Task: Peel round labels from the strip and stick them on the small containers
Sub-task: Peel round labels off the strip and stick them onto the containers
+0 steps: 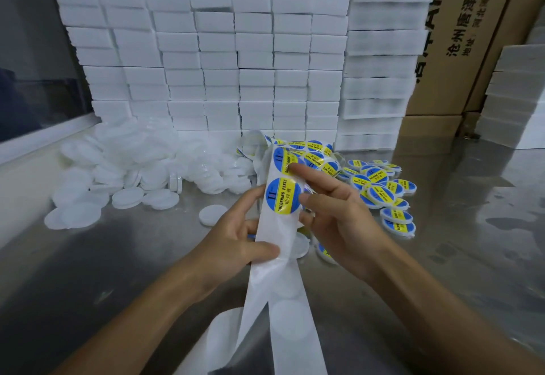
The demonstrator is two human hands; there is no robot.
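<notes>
Backing strip (274, 259) w/ blue-yellow round label (283, 195), pinched by both hands.

Packing wkshop/stockroom: stacked white boxes (203, 59), cardboard cartons (460, 35), steel bench (88, 271).

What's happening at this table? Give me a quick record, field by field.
Activity: peeling a round label off a backing strip
Left hand: grips the strip, thumb pressed on it
Right hand: fingertips at the label's right edge
Label text: "SOLDERING PASTE", blue and yellow
Unlabelled containers: white pile, left of the hands
Labelled containers: pile to the right
Used strip: bare, hanging toward the viewer
Background: stacked white foam blocks, cardboard boxes
Surface: metal table
</notes>
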